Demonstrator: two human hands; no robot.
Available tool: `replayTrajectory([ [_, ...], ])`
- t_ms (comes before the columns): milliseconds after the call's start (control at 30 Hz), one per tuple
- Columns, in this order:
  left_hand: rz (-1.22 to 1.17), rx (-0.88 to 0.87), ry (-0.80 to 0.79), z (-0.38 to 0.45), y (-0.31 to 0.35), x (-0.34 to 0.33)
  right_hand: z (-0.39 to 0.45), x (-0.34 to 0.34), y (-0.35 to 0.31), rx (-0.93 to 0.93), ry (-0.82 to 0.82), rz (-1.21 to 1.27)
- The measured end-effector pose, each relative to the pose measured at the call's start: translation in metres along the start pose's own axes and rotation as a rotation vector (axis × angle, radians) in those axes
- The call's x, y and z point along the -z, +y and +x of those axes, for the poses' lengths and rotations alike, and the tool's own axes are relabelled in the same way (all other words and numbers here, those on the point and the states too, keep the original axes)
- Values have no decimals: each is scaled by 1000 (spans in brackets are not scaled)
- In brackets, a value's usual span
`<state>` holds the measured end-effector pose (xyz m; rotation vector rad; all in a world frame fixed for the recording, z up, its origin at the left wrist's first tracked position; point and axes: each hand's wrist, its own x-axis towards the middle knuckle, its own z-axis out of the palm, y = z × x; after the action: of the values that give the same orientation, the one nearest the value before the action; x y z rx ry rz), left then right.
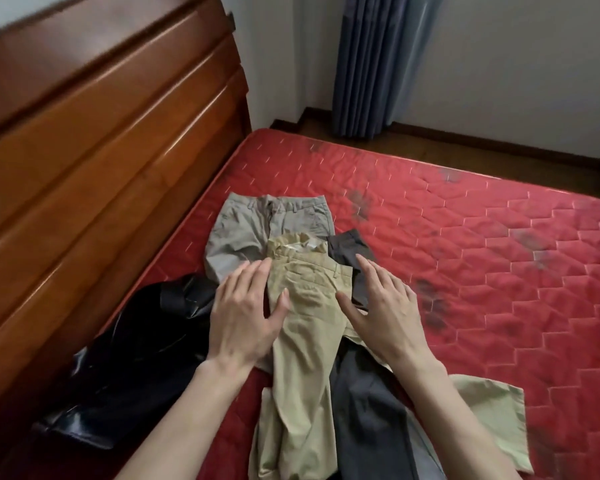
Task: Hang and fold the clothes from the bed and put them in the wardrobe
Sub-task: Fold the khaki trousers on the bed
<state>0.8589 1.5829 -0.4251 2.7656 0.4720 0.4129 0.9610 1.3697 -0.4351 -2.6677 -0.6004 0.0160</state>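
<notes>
Beige trousers [309,327] lie lengthwise on the red mattress [482,258], waistband away from me. My left hand [246,313] rests flat on their left side with straight fingers. My right hand [385,306] lies flat on their right edge, fingers spread, partly over dark grey trousers [368,407] underneath. Grey trousers [250,230] lie beyond, near the headboard. A black shiny jacket [129,368] is heaped at the left. A pale green garment [489,410] shows at the right under my forearm.
A tall wooden headboard [101,150] runs along the left. Blue curtains [378,64] hang at the far wall, above a strip of wooden floor [465,147]. The mattress stretches bare to the right, with dark stains.
</notes>
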Motion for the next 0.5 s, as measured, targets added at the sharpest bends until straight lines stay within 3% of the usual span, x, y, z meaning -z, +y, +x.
replayTrajectory([
  [233, 26, 1, -59, 46, -47, -91, 57, -91, 22, -63, -87, -50],
  [500, 24, -11, -159, 88, -76, -188, 104, -194, 63, -337, -241, 91],
])
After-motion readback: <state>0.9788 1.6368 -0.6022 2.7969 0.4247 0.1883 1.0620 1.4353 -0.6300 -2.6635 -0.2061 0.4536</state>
